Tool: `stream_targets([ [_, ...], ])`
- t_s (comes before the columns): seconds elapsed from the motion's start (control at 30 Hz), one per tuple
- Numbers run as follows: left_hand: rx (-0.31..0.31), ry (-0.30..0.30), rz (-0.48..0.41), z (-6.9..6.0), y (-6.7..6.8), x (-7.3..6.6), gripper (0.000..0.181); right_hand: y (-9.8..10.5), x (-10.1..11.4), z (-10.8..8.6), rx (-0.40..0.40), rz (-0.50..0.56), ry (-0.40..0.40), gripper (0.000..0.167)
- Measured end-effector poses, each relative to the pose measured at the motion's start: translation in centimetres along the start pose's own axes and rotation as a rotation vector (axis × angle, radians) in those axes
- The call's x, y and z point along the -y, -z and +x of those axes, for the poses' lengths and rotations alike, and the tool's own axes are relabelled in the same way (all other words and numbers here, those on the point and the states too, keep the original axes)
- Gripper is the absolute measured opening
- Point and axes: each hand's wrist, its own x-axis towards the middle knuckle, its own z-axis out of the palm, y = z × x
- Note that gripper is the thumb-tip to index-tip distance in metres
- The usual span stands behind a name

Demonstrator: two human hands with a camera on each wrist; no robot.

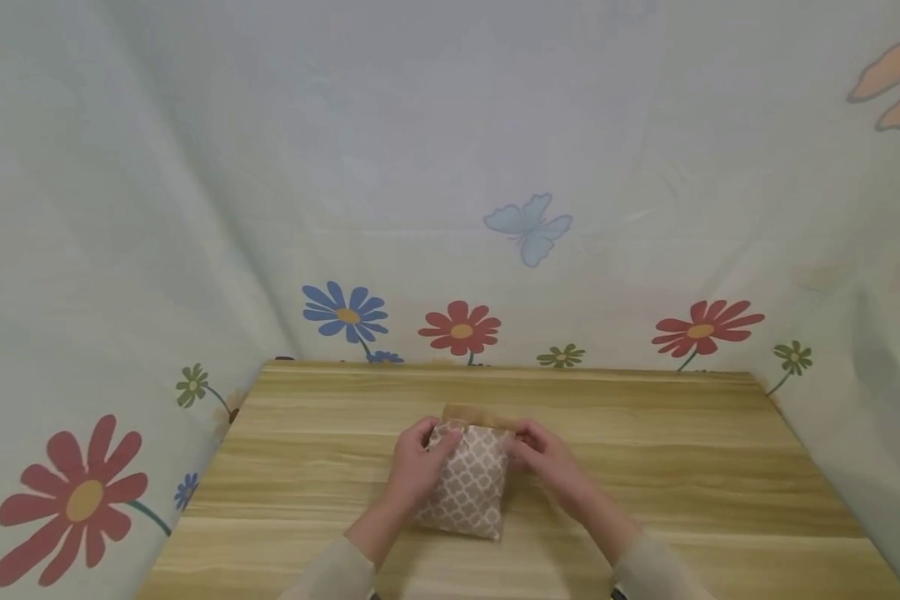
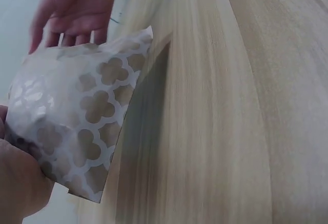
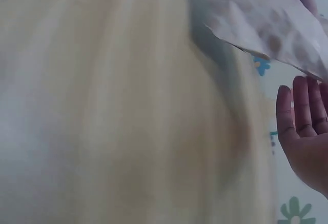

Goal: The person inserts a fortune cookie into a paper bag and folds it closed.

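One patterned pouch [image 1: 471, 483], probably light, pliable; hold by edges. Left hand [image 1: 418, 467] pinches 11 o'clock; right hand [image 1: 553, 468] unclenched, 1 o'clock.

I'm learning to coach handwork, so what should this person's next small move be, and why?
The right hand should probably pinch the brown strip on the quatrefoil-patterned pouch: the strip sticks out beyond the top edge, close to that hand, whose fingers look straight in the right wrist view, while the left hand grips the pouch's left side.
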Motion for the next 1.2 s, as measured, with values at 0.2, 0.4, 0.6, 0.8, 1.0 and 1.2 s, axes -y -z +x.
stream_targets([
  [0.2, -0.052, 0.017, -0.012, -0.1, -0.2, 0.1, 0.019, -2.7, -1.2, -0.6, -0.031, -0.034, 0.031, 0.057],
  [0.4, -0.035, 0.013, -0.031, -0.4, -0.8, 0.2, 0.025, -4.3, -1.0, 0.0, -0.141, 0.019, 0.027, 0.055],
  [0.6, -0.013, 0.015, -0.053, -0.6, -0.9, 0.2, 0.032, -4.7, -0.4, 0.6, -0.186, 0.111, -0.016, 0.057],
  [0.8, -0.038, 0.017, -0.118, -0.6, -1.3, 0.0, 0.030, -4.7, -0.5, 1.4, -0.213, 0.132, -0.027, 0.052],
  [1.0, -0.053, 0.046, -0.121, -0.7, -1.4, -0.2, 0.029, -4.6, -0.4, 1.4, -0.204, 0.165, -0.030, 0.048],
  [1.2, -0.049, 0.045, -0.124, -0.7, -1.3, -0.1, 0.029, -4.3, -0.6, 1.3, -0.161, 0.239, -0.022, 0.047],
])
